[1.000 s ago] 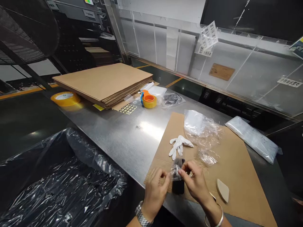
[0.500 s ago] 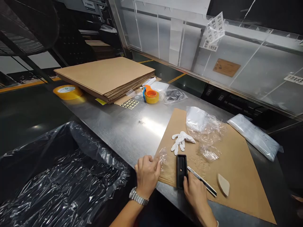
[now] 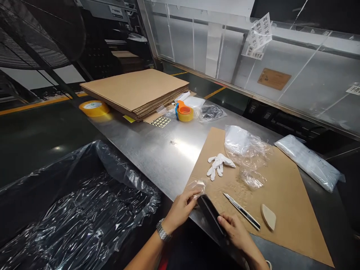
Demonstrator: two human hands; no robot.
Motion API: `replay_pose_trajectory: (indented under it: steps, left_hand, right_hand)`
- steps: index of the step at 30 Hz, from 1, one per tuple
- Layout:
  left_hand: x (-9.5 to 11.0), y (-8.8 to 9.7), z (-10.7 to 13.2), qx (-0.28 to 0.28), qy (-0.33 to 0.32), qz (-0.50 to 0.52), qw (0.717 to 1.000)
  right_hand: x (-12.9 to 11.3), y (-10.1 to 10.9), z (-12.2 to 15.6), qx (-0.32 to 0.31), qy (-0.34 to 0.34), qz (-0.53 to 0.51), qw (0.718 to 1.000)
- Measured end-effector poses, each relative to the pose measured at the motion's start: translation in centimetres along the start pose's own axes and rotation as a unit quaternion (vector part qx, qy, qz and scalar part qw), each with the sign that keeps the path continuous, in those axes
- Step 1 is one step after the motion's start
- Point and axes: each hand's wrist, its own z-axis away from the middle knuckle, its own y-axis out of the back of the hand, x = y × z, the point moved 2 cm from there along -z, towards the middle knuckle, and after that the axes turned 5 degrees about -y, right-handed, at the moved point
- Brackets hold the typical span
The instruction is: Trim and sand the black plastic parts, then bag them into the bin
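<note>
My left hand [image 3: 181, 208] pinches a small clear plastic bag [image 3: 199, 185] near the cardboard's left edge. In my right hand [image 3: 234, 229] is a long black rectangular case [image 3: 209, 213], tilted, its far end close to the bag's mouth. Whether that end is inside the bag I cannot tell. Right of the case, a utility knife [image 3: 242, 211] lies on the cardboard sheet [image 3: 292, 225]. Beyond it rests a flat beige block [image 3: 268, 217] with one rounded side. A white glove [image 3: 219, 165] is spread above my hands.
Crumpled clear bags [image 3: 247, 150] cover the sheet's far part. A wrapped plastic pack [image 3: 309, 161] lies at right. Toward the back left are a cardboard stack [image 3: 135, 90], a tape dispenser [image 3: 185, 111] and a tape roll [image 3: 94, 108]. A black-lined bin [image 3: 84, 217] stands left.
The black case has been lifted and tilted toward my left hand, so its hollow side no longer shows. My left hand has brought the plastic bag to the case's far end.
</note>
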Motion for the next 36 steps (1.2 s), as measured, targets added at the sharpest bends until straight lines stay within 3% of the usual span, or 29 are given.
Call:
replay_pose_trajectory:
  steps: [7,14,18,21,23,25,28,29,30,31,32,33,36]
  left_hand:
    - [1.9,-1.4,1.6,0.069,-0.032,-0.131,0.988]
    - [4.4,-1.3,3.2,0.058,-0.202,-0.189,0.959]
    - [6.3,-0.6,4.5,0.083,-0.220,-0.219,0.947]
    - [8.6,-0.4,5.1,0.066,-0.256,-0.225,0.938]
    - [9.7,0.4,5.3,0.057,-0.224,-0.207,0.951]
    - [10.0,2.0,5.3,0.066,-0.134,-0.149,0.977]
    - [8.6,4.2,5.8,0.081,0.015,0.065,0.994]
    - [7.7,4.7,6.2,0.119,0.067,0.171,0.976]
    - [6.7,4.9,6.7,0.186,0.122,0.277,0.935]
    - [5.5,4.8,7.4,0.281,0.179,0.368,0.868]
    - [4.3,4.4,8.5,0.403,0.233,0.436,0.770]
    - [3.4,3.8,9.5,0.472,0.264,0.456,0.707]
    - [1.5,1.9,12.3,0.508,0.313,0.507,0.622]
  right_hand:
    - [-1.0,-1.0,0.6,0.132,0.004,0.124,0.983]
    - [-1.9,-0.7,-0.5,0.141,0.057,0.133,0.979]
    - [-3.2,-0.1,-0.4,0.163,0.055,0.126,0.977]
    - [-5.3,0.1,0.1,0.128,0.069,0.161,0.976]
    - [-6.6,0.6,0.3,0.082,0.090,0.162,0.979]
    - [-7.5,1.4,0.0,0.032,0.113,0.136,0.984]
    - [-8.9,2.6,-0.9,-0.076,0.133,0.086,0.985]
    - [-9.5,2.6,-1.1,-0.109,0.134,0.071,0.982]
    - [-10.1,2.5,-1.3,-0.138,0.135,0.058,0.979]
    - [-10.9,2.1,-1.5,-0.160,0.136,0.047,0.977]
    - [-11.8,1.5,-1.6,-0.177,0.138,0.038,0.974]
    - [-12.7,0.5,-1.6,-0.191,0.143,0.031,0.971]
    - [-15.5,-3.7,-1.4,-0.256,0.145,-0.006,0.956]
